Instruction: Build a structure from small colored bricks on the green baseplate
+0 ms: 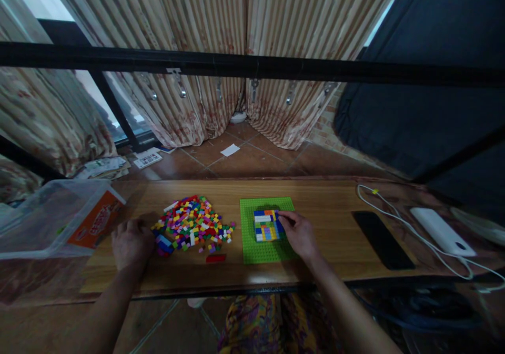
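Observation:
A green baseplate lies on the wooden table with a square block of multicoloured bricks built on it. My right hand rests at the block's right edge, fingers curled and touching its top right corner. A loose pile of small coloured bricks lies left of the plate. My left hand sits at the pile's left edge, fingers curled down near a blue brick; what it holds is hidden. A single red brick lies apart, near the front edge.
A clear plastic box with an orange label stands at the table's left end. A black phone, a white power bank and a white cable lie on the right. A black bar crosses above; curtains hang behind.

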Demonstrator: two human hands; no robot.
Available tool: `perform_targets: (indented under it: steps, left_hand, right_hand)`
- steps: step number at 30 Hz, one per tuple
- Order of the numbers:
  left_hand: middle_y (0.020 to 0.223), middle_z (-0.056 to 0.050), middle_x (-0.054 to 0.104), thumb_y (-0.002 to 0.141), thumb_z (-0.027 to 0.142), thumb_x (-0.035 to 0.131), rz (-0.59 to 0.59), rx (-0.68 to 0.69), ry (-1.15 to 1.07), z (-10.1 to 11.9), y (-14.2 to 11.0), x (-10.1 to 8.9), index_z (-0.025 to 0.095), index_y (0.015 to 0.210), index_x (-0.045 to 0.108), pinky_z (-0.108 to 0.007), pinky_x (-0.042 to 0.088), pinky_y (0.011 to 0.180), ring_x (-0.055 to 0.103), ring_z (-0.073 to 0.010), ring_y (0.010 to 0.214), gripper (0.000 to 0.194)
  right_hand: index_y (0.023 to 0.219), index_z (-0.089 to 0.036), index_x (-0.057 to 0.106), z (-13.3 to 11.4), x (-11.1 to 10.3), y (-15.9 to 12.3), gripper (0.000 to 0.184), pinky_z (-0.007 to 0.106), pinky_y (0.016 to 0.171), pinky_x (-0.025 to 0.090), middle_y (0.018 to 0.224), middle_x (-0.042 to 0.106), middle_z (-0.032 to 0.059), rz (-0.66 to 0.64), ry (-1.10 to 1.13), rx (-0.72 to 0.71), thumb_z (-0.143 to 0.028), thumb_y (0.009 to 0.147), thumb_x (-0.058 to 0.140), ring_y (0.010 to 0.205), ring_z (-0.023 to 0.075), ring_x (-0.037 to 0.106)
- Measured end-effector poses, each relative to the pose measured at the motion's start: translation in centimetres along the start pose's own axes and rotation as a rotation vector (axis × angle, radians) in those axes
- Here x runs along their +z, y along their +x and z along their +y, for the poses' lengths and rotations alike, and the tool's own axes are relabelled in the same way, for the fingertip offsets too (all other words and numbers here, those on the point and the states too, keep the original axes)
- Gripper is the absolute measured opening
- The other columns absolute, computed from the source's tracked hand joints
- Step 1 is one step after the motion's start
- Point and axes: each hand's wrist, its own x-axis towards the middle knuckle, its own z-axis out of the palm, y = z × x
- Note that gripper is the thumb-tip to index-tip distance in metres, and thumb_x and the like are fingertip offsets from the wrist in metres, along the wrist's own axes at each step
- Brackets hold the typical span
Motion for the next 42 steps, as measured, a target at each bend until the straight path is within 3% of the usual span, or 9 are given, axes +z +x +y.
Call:
perform_targets:
  steps: [9, 16, 21, 30, 42]
  left_hand:
    - [0.102, -0.023, 0.061, 0.084, 0.023, 0.036, -0.023, -0.004, 0.042, -0.1, 0.1, 0.2, 0.009, 0.100, 0.062, -0.049, 0.042, 0.091, 0.055, -0.0368, 0.106, 0.033]
    - [0.108, -0.024, 0.060, 0.084, 0.023, 0.038, -0.034, -0.077, -0.009, 0.3, 0.0, -0.1, 0.009, 0.102, 0.062, -0.050, 0.043, 0.089, 0.054, -0.0373, 0.107, 0.033]
    - [0.104, -0.023, 0.061, 0.084, 0.021, 0.038, -0.036, -0.032, 0.007, 0.2, -0.1, -0.1, 0.007, 0.100, 0.063, -0.049, 0.041, 0.092, 0.054, -0.0361, 0.107, 0.032]
    - [0.102, -0.020, 0.062, 0.083, 0.023, 0.037, -0.026, -0.027, 0.095, 0.0, 0.0, 0.4, 0.007, 0.102, 0.063, -0.045, 0.042, 0.091, 0.055, -0.0333, 0.103, 0.035]
    - [0.100, -0.019, 0.062, 0.083, 0.022, 0.039, 0.021, -0.030, 0.081, -0.3, 0.0, 0.9, 0.009, 0.100, 0.064, -0.043, 0.043, 0.089, 0.055, -0.0323, 0.099, 0.032]
  right_hand:
    - [0.090, -0.022, 0.075, 1.5, 0.2, 0.6, 0.025, 0.037, 0.084, 0.053, 0.097, 0.076, 0.0058, -0.021, 0.245, 0.087, -0.038, 0.079, 0.061, 0.089, 0.0217, 0.069]
    - [0.087, -0.021, 0.076, 1.2, 0.1, 0.7, 0.024, 0.038, 0.084, 0.052, 0.093, 0.077, 0.0059, -0.018, 0.243, 0.126, -0.038, 0.076, 0.064, 0.087, 0.0226, 0.070]
    - [0.084, -0.021, 0.076, 1.0, 0.0, 0.9, 0.025, 0.038, 0.082, 0.052, 0.088, 0.077, 0.0061, -0.010, 0.246, 0.162, -0.041, 0.071, 0.067, 0.084, 0.0233, 0.070]
    - [0.075, -0.018, 0.076, 1.5, 0.2, 2.1, 0.030, 0.031, 0.060, 0.049, 0.073, 0.075, 0.0066, -0.020, 0.269, 0.248, -0.044, 0.060, 0.073, 0.064, 0.0195, 0.065]
    - [0.078, -0.017, 0.074, 1.0, 0.6, 0.7, 0.031, 0.033, 0.069, 0.051, 0.078, 0.075, 0.0075, 0.061, 0.253, 0.155, -0.045, 0.067, 0.068, 0.072, 0.0206, 0.066]
